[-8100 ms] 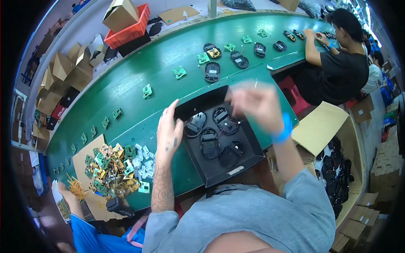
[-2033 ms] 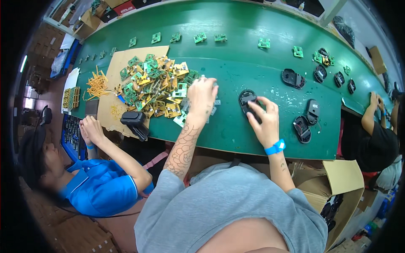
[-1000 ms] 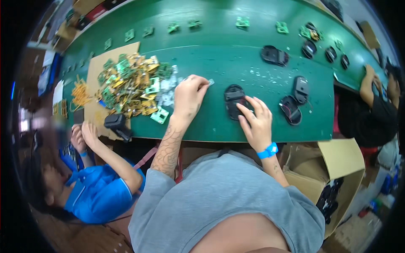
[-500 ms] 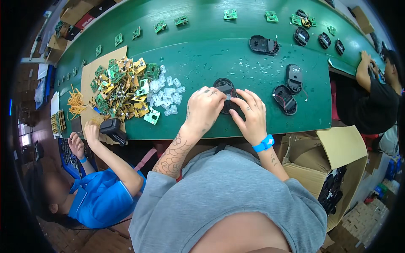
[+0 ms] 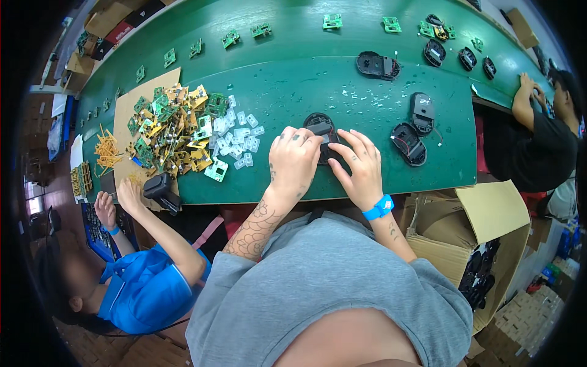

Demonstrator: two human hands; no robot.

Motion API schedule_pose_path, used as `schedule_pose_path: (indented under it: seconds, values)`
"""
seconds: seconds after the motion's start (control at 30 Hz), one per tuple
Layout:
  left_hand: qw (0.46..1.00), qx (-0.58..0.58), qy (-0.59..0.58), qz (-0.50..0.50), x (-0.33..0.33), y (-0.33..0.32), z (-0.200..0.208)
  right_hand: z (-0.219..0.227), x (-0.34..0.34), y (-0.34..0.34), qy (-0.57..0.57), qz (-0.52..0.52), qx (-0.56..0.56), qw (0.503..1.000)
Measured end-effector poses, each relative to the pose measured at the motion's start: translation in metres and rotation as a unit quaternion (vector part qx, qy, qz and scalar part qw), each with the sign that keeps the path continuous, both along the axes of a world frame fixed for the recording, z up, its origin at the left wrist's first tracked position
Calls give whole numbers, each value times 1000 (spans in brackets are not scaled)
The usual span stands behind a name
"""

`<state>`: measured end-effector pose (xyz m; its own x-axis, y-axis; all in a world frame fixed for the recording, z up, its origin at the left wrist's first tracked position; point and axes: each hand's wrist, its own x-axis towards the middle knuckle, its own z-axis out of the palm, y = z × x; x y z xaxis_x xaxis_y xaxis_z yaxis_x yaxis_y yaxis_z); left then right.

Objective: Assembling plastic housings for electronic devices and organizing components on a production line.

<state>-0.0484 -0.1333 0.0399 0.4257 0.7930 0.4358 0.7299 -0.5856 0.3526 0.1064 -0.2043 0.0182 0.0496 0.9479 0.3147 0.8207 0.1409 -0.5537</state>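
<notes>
A black computer mouse base (image 5: 319,124) lies on the green table in front of me, its lower part mostly covered by my hands. My left hand (image 5: 296,160) is closed at its left side, fingertips bent over the inside of the base. On the other side, my right hand (image 5: 361,168) grips the right edge with thumb and fingers curled inward. Whether a small clear part sits under my fingertips I cannot make out. Left of my hands lie loose clear plastic lenses (image 5: 237,145), beside a heap of green and yellow circuit boards (image 5: 168,125) on cardboard.
More black mouse bases (image 5: 408,145) lie to the right, another (image 5: 378,65) farther back. Circuit boards line the far strip. A co-worker in blue (image 5: 150,284) sits at left near a black device (image 5: 162,191); another person (image 5: 544,134) works at far right. An open carton (image 5: 440,260) stands beside me.
The small clear piece seen between my fingertips no longer shows. My left fingers have shifted slightly over the mouse base; both hands stay at it. The view has moved a little.
</notes>
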Motion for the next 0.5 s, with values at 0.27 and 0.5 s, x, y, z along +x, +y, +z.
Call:
schedule_pose_path:
  seconds: [0.27,0.5]
  values:
    - [995,-72,-61,-45,-4,9,15,-6,4,1,-3,5,27,1000]
    - [978,-175,-4,-117,-5,89,38,1,9,-6,131,13,66,989]
